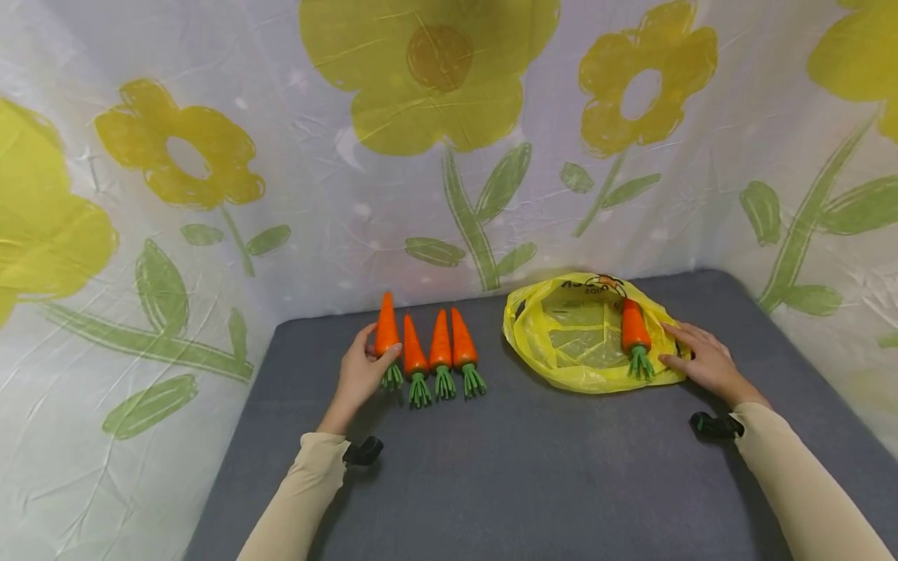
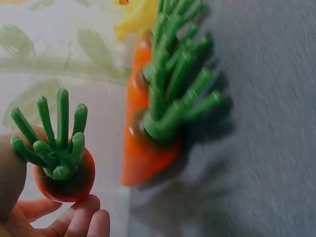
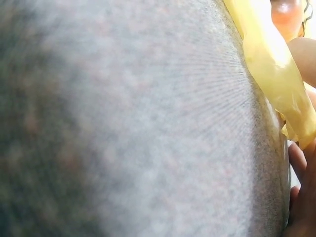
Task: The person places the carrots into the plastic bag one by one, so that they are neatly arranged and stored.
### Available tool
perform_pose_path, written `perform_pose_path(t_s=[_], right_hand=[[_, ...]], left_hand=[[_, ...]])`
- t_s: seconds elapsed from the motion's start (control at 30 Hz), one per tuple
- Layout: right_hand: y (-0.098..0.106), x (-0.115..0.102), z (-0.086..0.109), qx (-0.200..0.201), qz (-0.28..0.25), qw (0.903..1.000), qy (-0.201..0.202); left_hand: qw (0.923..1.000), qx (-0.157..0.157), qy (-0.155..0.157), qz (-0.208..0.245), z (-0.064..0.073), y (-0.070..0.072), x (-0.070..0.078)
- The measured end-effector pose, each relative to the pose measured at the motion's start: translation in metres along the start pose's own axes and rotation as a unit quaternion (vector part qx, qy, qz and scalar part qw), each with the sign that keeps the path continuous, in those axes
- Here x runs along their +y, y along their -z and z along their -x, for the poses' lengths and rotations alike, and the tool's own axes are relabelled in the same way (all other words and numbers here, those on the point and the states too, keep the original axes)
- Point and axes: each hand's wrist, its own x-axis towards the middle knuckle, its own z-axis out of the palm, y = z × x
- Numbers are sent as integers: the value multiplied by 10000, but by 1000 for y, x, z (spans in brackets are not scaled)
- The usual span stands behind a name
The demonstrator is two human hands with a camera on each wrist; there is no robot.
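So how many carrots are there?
5: one carrot in the left hand, three beside it on the table, one in the open yellow bag. Folds might hide more.

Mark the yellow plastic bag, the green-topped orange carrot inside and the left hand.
Yellow plastic bag [image 1: 584, 380], head view, front rim.
Green-topped orange carrot [image 1: 634, 327] inside, head view, body.
Left hand [image 1: 361, 375], head view, between thumb and wrist.

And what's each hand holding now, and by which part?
Left hand: the leftmost carrot, by its orange body near the green top. Right hand: the bag, by its rim at the right.
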Motion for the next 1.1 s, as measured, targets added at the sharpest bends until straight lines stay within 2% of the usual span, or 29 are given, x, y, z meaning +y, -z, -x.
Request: perform_pose_path(t_s=[0.4, 0.67, 1.1], right_hand=[[-1, -1, -1, 41, -30, 10000, 33], [0, 1, -1, 37, -19, 10000, 10], [0, 2, -1, 33, -22, 10000, 45]], left_hand=[[9992, -338, -145, 158, 10, -10, 38], [9981, -488, -349, 146, 13, -22, 56], [9945, -801, -508, 449, 20, -43, 78]])
